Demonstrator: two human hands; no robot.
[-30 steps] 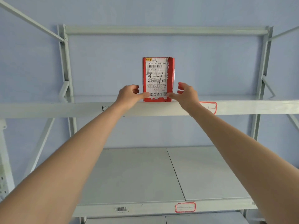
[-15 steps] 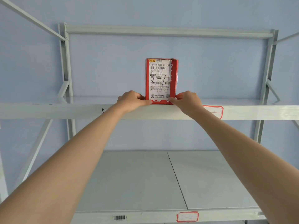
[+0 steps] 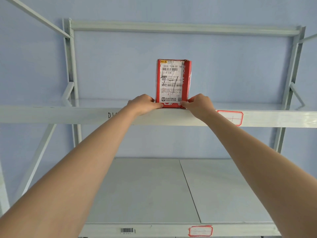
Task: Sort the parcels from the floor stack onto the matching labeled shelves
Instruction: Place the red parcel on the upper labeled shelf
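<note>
A red parcel [image 3: 173, 79] with a white shipping label and a handwritten "2-1" stands upright on the upper shelf [image 3: 68, 115] at its front edge. My left hand [image 3: 143, 104] grips the parcel's lower left corner. My right hand [image 3: 199, 104] grips its lower right corner. Both arms reach up from below. A red-bordered label [image 3: 231, 117] is stuck on the shelf's front beam just right of my right hand.
The pale metal rack stands against a blue wall. The lower shelf [image 3: 154, 186] carries a barcode sticker [image 3: 127, 230] and another red-bordered label [image 3: 200, 231] on its front beam. Uprights and diagonal braces flank both sides.
My fingers were spread beside the parcel one second ago; both hands have closed on its bottom corners. The view has tilted slightly upward.
</note>
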